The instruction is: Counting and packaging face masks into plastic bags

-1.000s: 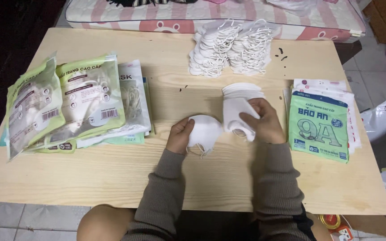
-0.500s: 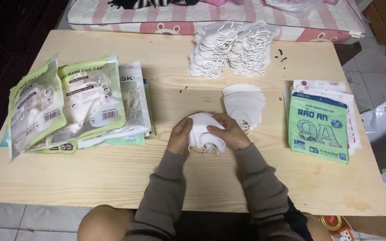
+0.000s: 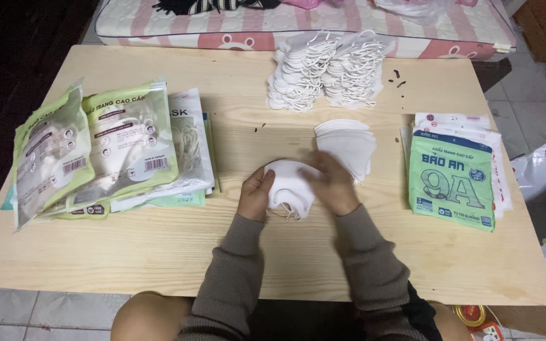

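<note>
White masks [image 3: 289,189], clasped as before between both hands [image 3: 295,189], now slightly nearer the table's middle.

On the table [image 3: 159,252], filled packets [image 3: 109,151] lie left, empty bags [image 3: 453,177] right, mask piles [image 3: 327,72] behind.

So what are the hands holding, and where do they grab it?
A small bunch of white face masks. The left hand grips its left edge, and the right hand presses on its right side.

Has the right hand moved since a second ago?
Yes. The right hand left the flat mask pile and moved left onto the masks the left hand holds.
</note>
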